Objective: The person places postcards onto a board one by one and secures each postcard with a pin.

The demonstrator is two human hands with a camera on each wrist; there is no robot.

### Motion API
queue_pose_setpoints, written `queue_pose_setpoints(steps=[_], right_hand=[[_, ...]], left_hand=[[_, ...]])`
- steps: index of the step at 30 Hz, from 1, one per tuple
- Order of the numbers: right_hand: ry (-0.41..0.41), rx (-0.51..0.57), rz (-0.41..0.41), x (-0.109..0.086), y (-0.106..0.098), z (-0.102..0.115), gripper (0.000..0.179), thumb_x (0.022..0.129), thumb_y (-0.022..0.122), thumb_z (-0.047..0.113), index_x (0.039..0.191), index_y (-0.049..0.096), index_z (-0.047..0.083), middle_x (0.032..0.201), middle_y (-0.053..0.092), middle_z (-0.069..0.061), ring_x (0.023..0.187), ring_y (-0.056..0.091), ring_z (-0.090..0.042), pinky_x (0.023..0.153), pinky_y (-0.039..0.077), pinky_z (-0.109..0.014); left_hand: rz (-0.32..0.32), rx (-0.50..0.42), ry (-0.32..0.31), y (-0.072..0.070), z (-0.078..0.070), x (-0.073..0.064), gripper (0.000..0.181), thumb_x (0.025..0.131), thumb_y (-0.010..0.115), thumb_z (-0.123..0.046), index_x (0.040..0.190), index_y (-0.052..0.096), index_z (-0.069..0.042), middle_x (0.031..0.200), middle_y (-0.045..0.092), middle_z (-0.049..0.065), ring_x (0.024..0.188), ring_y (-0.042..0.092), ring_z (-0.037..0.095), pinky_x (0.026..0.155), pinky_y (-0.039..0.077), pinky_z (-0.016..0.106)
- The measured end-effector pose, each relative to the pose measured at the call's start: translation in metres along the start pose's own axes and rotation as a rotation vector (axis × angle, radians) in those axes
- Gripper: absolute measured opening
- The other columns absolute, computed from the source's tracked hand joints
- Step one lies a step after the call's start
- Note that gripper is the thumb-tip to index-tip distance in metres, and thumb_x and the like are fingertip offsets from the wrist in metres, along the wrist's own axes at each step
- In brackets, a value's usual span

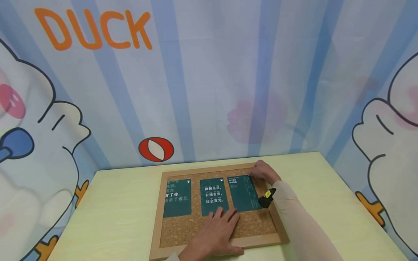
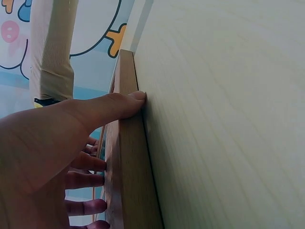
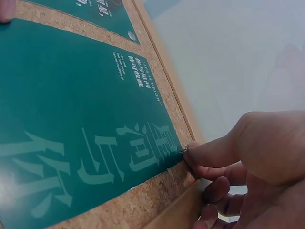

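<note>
A wood-framed cork board (image 1: 183, 232) lies on the table with three green cards printed with white characters. At the top right corner of the right card (image 1: 243, 195), my right hand (image 1: 265, 171) pinches a small pin (image 3: 184, 151) between thumb and finger. My left hand (image 1: 219, 232) lies spread over the board's lower part, fingertips at the lower edges of the middle card (image 1: 212, 188) and right card. Its thumb (image 2: 131, 102) presses on the near frame edge. The left card (image 1: 177, 206) and the middle card each have a round tack at the top right corner.
The pale yellow table (image 1: 121, 206) extends around the board on both sides. Behind it hangs a striped blue and white backdrop (image 1: 215, 72) with cartoon ducks. A black and yellow wrist device (image 1: 267, 198) sits at my right wrist, over the board's right side.
</note>
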State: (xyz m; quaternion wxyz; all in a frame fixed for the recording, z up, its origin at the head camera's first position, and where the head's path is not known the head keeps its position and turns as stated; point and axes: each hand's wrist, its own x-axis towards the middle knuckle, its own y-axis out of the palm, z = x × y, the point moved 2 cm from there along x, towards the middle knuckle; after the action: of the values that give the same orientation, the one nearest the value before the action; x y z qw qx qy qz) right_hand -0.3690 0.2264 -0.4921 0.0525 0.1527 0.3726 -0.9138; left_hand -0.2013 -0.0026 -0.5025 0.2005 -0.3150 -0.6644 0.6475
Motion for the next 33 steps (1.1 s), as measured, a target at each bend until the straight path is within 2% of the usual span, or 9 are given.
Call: queue_pose_setpoints(steps=[7,11,16,18,21,28,33], right_hand=[[0.026,-0.027,-0.001,0.001,0.001,0.003,0.038,0.097,0.065,0.010,0.063,0.049,0.012,0.063,0.036,0.000,0.059,0.040,-0.017,0.058,0.034,-0.032],[0.031,-0.079,0.003,0.000,0.001,0.007,0.036,0.097,0.065,0.010,0.065,0.049,0.010,0.065,0.035,-0.001,0.060,0.039,-0.018,0.059,0.034,-0.032],[0.014,-0.176,-0.002,-0.003,0.000,0.015,0.017,0.097,0.064,0.010,0.085,0.056,0.001,0.077,0.042,-0.006,0.073,0.048,-0.022,0.067,0.039,-0.033],[0.004,-0.209,-0.005,-0.004,0.000,0.018,0.015,0.096,0.063,0.010,0.091,0.058,-0.003,0.080,0.044,-0.007,0.076,0.049,-0.024,0.068,0.040,-0.033],[-0.004,-0.259,-0.002,-0.005,-0.002,0.019,0.016,0.097,0.063,0.009,0.092,0.061,-0.006,0.079,0.044,-0.007,0.074,0.048,-0.023,0.068,0.040,-0.033],[0.034,-0.221,0.020,-0.002,-0.004,0.017,0.017,0.098,0.064,0.009,0.097,0.060,-0.007,0.082,0.048,-0.009,0.075,0.048,-0.023,0.066,0.042,-0.033],[0.026,-0.223,0.028,0.001,-0.002,0.017,0.018,0.098,0.065,0.009,0.098,0.059,-0.008,0.083,0.048,-0.010,0.076,0.049,-0.025,0.066,0.045,-0.035]], left_hand=[[-0.003,0.013,-0.003,0.001,0.001,0.000,0.100,0.080,0.066,-0.082,0.159,0.041,-0.025,0.162,0.038,-0.004,0.124,0.048,0.023,0.088,0.048,0.044],[-0.001,0.015,-0.002,0.001,0.001,0.000,0.100,0.080,0.066,-0.082,0.159,0.041,-0.026,0.162,0.038,-0.004,0.124,0.048,0.023,0.088,0.048,0.044],[0.011,0.009,-0.005,0.002,0.002,0.000,0.100,0.081,0.066,-0.082,0.160,0.040,-0.026,0.163,0.038,-0.004,0.124,0.048,0.023,0.089,0.048,0.045],[0.016,0.011,-0.004,0.002,0.002,0.001,0.100,0.081,0.065,-0.082,0.160,0.040,-0.027,0.163,0.037,-0.005,0.125,0.047,0.023,0.089,0.048,0.045],[0.021,0.011,-0.004,0.001,0.001,0.001,0.100,0.081,0.065,-0.083,0.160,0.040,-0.027,0.163,0.037,-0.005,0.126,0.047,0.023,0.089,0.048,0.045],[0.019,0.011,-0.009,0.001,0.001,0.002,0.100,0.080,0.065,-0.083,0.159,0.041,-0.028,0.163,0.037,-0.006,0.124,0.047,0.022,0.088,0.047,0.045],[0.017,0.011,-0.007,0.001,0.002,0.001,0.100,0.080,0.065,-0.083,0.159,0.041,-0.028,0.163,0.037,-0.006,0.123,0.047,0.022,0.088,0.047,0.045]])
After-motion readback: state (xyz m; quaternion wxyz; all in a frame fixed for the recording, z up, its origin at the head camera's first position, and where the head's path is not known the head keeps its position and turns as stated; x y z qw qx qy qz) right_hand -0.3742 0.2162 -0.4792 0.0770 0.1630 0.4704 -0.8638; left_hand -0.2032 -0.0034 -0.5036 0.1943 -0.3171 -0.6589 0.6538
